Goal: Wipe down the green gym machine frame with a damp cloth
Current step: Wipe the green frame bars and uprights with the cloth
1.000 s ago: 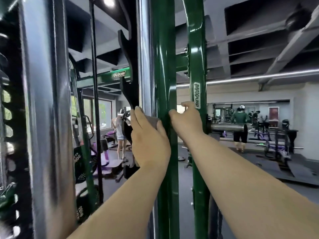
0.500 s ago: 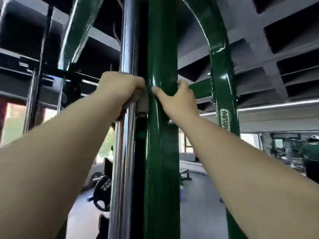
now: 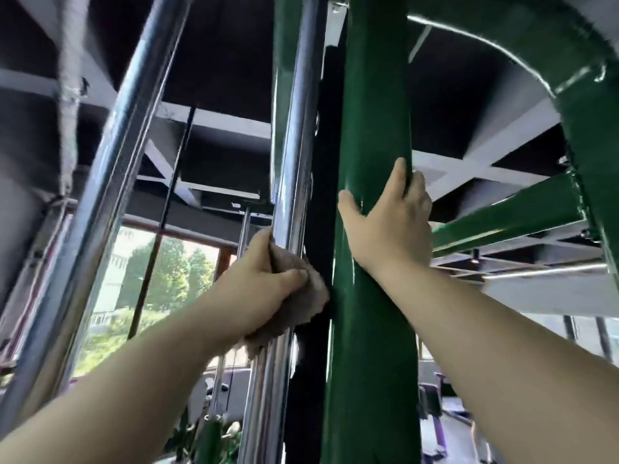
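A thick green upright post point(image 3: 371, 346) of the gym machine frame fills the middle of the view and joins a curved green beam point(image 3: 549, 58) at the upper right. My left hand point(image 3: 258, 289) grips a brownish-grey cloth point(image 3: 301, 296) wrapped around the chrome guide rod point(image 3: 291, 145) just left of the post; the cloth's edge reaches the dark gap beside the post. Higher up, my right hand point(image 3: 392, 222) wraps the post, thumb on its left face and fingers curled round its right side.
A second chrome bar point(image 3: 110, 155) slants up on the left. A green crossbar point(image 3: 509, 219) runs to the right behind my right hand. Dark ceiling beams are overhead, a window with trees is at lower left, and purple gym gear sits low at right.
The view has tilted up toward the ceiling. My right hand has slid higher on the green post. My left hand keeps the cloth on the chrome rod, now lower than my right hand.
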Available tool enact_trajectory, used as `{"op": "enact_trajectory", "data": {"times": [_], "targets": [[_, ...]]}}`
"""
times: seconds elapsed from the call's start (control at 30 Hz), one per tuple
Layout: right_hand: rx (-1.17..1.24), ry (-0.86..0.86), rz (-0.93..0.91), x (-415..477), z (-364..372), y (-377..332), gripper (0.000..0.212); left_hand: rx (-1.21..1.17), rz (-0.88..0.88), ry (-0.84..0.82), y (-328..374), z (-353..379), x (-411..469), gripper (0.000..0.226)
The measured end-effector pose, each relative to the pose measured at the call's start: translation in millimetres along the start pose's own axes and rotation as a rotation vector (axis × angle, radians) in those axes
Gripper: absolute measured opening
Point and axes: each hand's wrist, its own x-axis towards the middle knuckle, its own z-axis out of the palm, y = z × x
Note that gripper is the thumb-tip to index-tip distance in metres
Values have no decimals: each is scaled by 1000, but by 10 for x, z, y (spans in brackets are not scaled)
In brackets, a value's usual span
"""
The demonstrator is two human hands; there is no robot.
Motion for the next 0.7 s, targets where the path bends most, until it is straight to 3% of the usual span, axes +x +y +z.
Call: {"op": "enact_trajectory", "data": {"times": [0.13, 0.23, 0.3, 0.4, 0.57, 0.7], "targets": [[4, -2, -18, -40, 24, 15, 88, 193, 139, 267, 415, 71, 248, 44], [5, -6, -32, -57, 29, 32, 87, 2, 55, 343, 705, 30, 580, 61], [11, -6, -42, -53, 26, 38, 86, -82, -20, 293, 783, 26, 643, 44], [19, -15, -52, -44, 26, 46, 86, 3, -85, 230, 608, 90, 413, 12], [10, -16, -51, -49, 26, 29, 85, 88, -124, 268, 533, 163, 232, 22], [27, 1, -53, -57, 48, 44, 85, 89, -67, 368, 941, 135, 642, 7]]}}
